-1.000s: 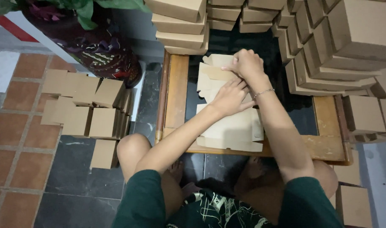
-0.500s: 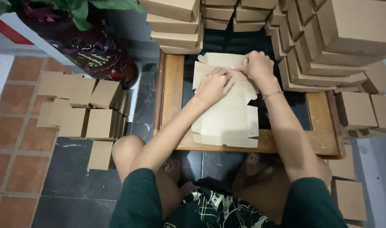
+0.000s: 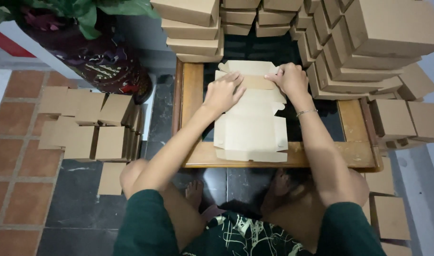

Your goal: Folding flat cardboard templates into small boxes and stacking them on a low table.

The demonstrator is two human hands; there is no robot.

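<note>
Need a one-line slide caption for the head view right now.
Both hands, left hand and right hand, press a flat cardboard box blank on a low wooden table, with stacked folded boxes around.

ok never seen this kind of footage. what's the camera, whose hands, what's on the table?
One camera, worn on the person's head, looking down at their own bare hands; no machine here. A low wooden table with a dark top holds a stack of flat, unfolded cardboard box blanks. The left hand lies flat on the top blank; the right hand presses its far end, near a flap. Folded brown boxes are piled behind and to the right, with more on the floor at left.
</note>
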